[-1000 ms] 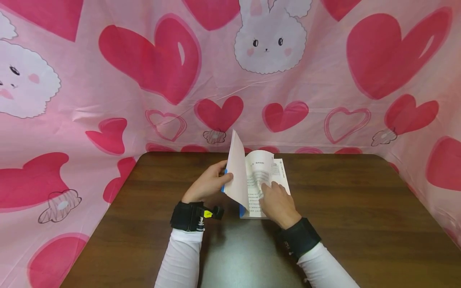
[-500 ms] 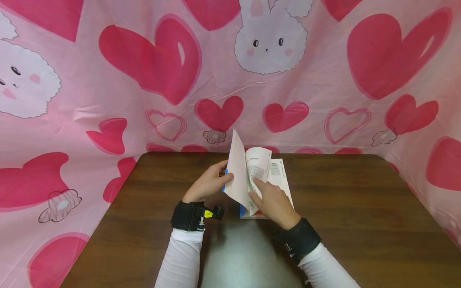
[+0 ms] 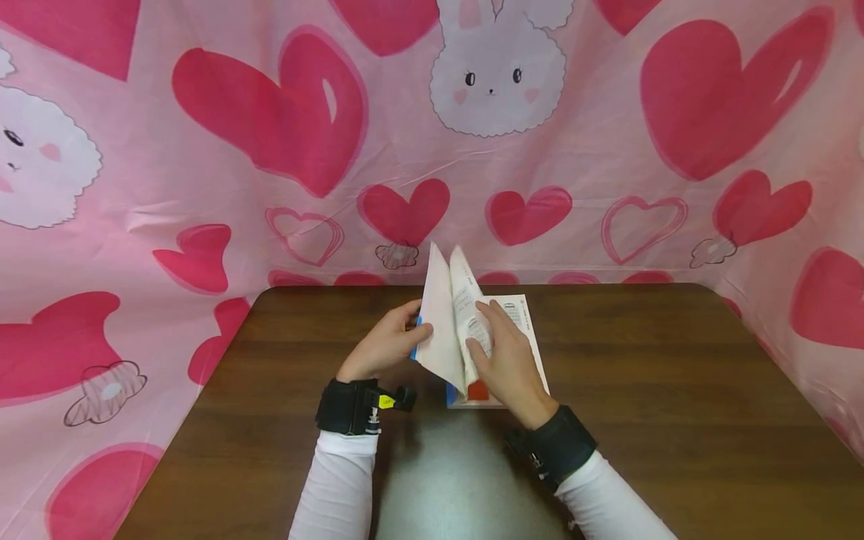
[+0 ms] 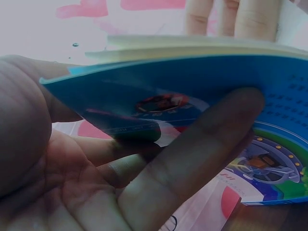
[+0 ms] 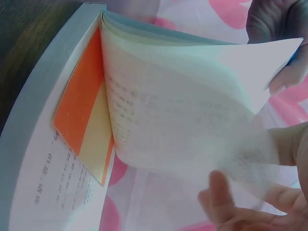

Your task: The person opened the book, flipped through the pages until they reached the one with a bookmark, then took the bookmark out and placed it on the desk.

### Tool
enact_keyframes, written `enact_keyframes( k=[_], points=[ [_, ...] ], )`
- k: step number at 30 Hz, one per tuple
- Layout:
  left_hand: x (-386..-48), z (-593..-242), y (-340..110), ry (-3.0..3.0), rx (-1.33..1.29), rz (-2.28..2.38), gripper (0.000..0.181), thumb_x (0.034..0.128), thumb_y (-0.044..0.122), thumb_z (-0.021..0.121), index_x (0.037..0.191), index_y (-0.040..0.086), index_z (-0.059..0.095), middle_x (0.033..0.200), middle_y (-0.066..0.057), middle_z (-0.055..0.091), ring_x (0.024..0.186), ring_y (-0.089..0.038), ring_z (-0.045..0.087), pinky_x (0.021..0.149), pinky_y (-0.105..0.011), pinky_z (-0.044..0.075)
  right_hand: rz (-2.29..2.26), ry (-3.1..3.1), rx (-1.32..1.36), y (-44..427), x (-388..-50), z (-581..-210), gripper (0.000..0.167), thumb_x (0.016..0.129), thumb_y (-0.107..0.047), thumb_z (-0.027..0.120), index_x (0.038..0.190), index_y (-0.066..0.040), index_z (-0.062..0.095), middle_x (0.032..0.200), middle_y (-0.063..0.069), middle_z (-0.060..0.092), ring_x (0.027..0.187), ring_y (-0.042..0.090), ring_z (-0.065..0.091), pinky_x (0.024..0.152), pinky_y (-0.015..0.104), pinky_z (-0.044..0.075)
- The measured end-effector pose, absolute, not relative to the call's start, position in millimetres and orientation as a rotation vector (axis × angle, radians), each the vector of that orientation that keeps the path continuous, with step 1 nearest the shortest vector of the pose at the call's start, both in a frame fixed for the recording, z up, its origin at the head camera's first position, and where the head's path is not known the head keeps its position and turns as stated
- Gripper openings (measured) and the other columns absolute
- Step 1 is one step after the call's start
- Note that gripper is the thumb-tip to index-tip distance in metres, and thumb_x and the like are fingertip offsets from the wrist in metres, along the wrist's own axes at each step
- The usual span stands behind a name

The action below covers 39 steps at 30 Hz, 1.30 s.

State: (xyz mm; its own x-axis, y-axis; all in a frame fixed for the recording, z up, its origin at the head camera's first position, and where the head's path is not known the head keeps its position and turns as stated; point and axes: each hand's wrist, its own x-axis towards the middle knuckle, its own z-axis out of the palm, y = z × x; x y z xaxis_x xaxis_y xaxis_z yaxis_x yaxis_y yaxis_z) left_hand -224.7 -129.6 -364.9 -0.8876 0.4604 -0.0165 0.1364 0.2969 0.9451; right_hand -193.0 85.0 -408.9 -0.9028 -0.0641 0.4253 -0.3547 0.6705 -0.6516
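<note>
A paperback book lies on the table with its front part lifted open. My left hand holds the raised cover and pages at their left edge, thumb on the page and fingers behind the blue cover. My right hand is at a raised page, with thumb and fingers about its free edge. That page is blurred in the right wrist view, where the fingers partly show. A flat orange and cream slip, like a bookmark, lies between the pages near the spine.
The dark wooden table extends around the book on both sides. A pink cloth with hearts and rabbits hangs behind and beside it. Black straps with small cameras wrap both wrists.
My right hand has swept a page up and leftward towards the lifted cover, uncovering the orange slip. My left hand keeps its hold. The head view has shifted slightly.
</note>
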Motion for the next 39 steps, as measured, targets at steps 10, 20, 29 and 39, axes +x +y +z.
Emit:
enact_keyframes(
  k=[10,20,29,39],
  points=[
    [-226.6,-367.2,-129.9,2.294,0.536,1.614,0.053,0.1062,0.011,0.057,0.154,-0.004,0.042,0.135,-0.029,0.062,0.104,-0.031,0.073,0.091,-0.049,0.065,1.243,-2.443,0.368,81.8,-188.5,-409.5,0.067,0.095,-0.003,0.071,0.155,-0.006,0.044,0.131,0.024,0.072,0.115,0.037,0.074,0.083,0.052,0.065],
    [-227.0,-367.3,-129.2,2.3,0.547,1.613,0.052,0.1058,0.009,0.057,0.154,-0.005,0.042,0.135,-0.029,0.063,0.105,-0.031,0.073,0.09,-0.047,0.065,1.25,-2.523,0.333,75.2,-184.5,-408.4,0.032,0.094,-0.008,0.071,0.126,-0.002,0.073,0.114,0.018,0.08,0.111,0.033,0.077,0.09,0.049,0.063],
    [-227.1,-367.7,-130.2,2.316,0.535,1.595,0.052,0.1053,0.011,0.058,0.154,-0.003,0.043,0.133,-0.028,0.064,0.103,-0.029,0.073,0.091,-0.047,0.065,1.165,-2.695,0.248,75.9,-181.5,-404.6,0.015,0.092,-0.009,0.069,0.099,-0.002,0.08,0.099,0.013,0.082,0.083,0.023,0.071,0.063,0.029,0.053],
    [-225.5,-366.1,-127.2,2.291,0.53,1.608,0.054,0.1058,0.011,0.057,0.156,-0.001,0.041,0.137,-0.026,0.062,0.108,-0.033,0.072,0.091,-0.049,0.065,1.505,-2.532,0.321,72.9,-179.1,-395.8,0.023,0.099,-0.011,0.07,0.118,-0.002,0.077,0.123,0.017,0.077,0.104,0.029,0.074,0.08,0.033,0.064]
  ],
)
